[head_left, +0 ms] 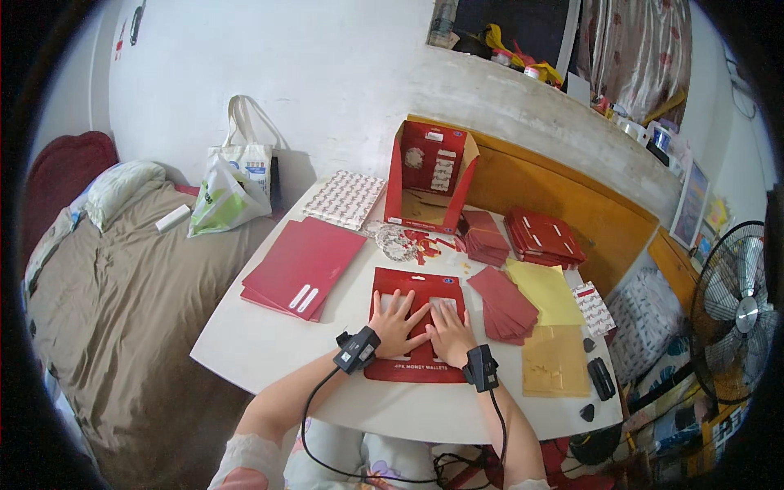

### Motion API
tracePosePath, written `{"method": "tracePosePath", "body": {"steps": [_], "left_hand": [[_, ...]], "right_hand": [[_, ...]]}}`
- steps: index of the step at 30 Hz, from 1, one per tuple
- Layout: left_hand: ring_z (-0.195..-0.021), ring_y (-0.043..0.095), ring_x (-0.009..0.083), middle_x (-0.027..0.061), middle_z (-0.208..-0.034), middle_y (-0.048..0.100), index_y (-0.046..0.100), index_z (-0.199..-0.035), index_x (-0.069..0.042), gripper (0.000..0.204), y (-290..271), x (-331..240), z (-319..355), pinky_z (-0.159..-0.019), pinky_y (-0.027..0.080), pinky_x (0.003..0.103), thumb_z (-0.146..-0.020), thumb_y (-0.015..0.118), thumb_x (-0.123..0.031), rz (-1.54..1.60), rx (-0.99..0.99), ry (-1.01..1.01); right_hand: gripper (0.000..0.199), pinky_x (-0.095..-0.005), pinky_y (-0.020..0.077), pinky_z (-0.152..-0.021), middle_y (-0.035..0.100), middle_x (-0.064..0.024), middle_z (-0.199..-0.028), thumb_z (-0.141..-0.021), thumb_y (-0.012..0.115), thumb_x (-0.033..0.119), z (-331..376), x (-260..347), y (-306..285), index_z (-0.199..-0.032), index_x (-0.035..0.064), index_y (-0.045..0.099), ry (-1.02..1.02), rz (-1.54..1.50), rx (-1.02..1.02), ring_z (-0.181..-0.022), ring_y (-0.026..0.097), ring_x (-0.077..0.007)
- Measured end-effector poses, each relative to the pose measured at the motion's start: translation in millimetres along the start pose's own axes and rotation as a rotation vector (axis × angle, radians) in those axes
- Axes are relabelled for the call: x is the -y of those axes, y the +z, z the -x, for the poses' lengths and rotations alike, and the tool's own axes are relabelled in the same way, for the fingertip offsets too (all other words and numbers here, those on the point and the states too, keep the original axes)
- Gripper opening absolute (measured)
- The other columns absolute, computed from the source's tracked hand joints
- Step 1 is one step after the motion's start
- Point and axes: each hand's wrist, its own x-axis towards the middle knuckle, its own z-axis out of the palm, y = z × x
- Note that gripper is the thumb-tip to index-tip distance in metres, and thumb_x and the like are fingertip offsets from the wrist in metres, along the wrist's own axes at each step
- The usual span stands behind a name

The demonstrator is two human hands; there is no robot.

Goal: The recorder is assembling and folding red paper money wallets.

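Both my hands lie flat on a red money-wallet package [416, 373] with a hang hole at its top edge, in the middle of the white table. My left hand [397, 325] has its fingers spread over the left half, partly covering a white patch. My right hand [449, 333] rests over the right half, fingers stretched out, next to another white patch. Neither hand holds anything. Black cabled devices are strapped on both wrists. To the right, a fan of red envelopes [504, 304] lies on the table. On the left sits a stack of larger red sheets [304, 265].
An open red display box [429, 175] stands at the back. Near it are a patterned white sheet [344, 199], paper cut-outs [398, 243], red envelopes [483, 237] and stacked red packages [543, 237]. Yellow sheets [545, 294] lie right; a fan [739, 313] stands beyond the table.
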Motion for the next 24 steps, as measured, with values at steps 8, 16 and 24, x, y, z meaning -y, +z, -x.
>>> {"method": "tracePosePath", "body": {"steps": [8,16,24], "left_hand": [[-0.134,0.029,0.0446,0.0212,-0.148,0.029,0.033,-0.145,-0.018,0.069,2.4,0.6,1.0,-0.100,0.015,0.073,-0.092,0.036,-0.060,-0.007,-0.010,0.009],[-0.133,0.031,0.0448,0.0216,-0.148,0.030,0.033,-0.145,-0.017,0.068,2.2,-0.4,0.3,-0.100,0.016,0.073,-0.092,0.036,-0.060,-0.012,-0.014,0.007],[-0.134,0.030,0.0443,0.0213,-0.148,0.029,0.034,-0.145,-0.017,0.068,3.1,0.2,0.5,-0.100,0.017,0.073,-0.092,0.036,-0.060,-0.028,-0.010,-0.002]], "right_hand": [[0.056,-0.0570,0.0164,-0.111,0.028,-0.0206,-0.149,-0.097,0.033,0.037,0.4,0.2,1.0,-0.144,0.0060,0.032,-0.006,-0.019,-0.031,-0.138,0.027,-0.0350],[0.056,-0.0567,0.0165,-0.111,0.028,-0.0192,-0.149,-0.098,0.032,0.037,0.3,0.2,0.8,-0.144,0.0061,0.031,-0.003,0.007,-0.022,-0.138,0.028,-0.0338],[0.055,-0.0559,0.0167,-0.111,0.030,-0.0206,-0.148,-0.098,0.034,0.034,1.0,2.5,-1.2,-0.145,0.0056,0.029,-0.003,0.034,-0.012,-0.138,0.028,-0.0342]]}}
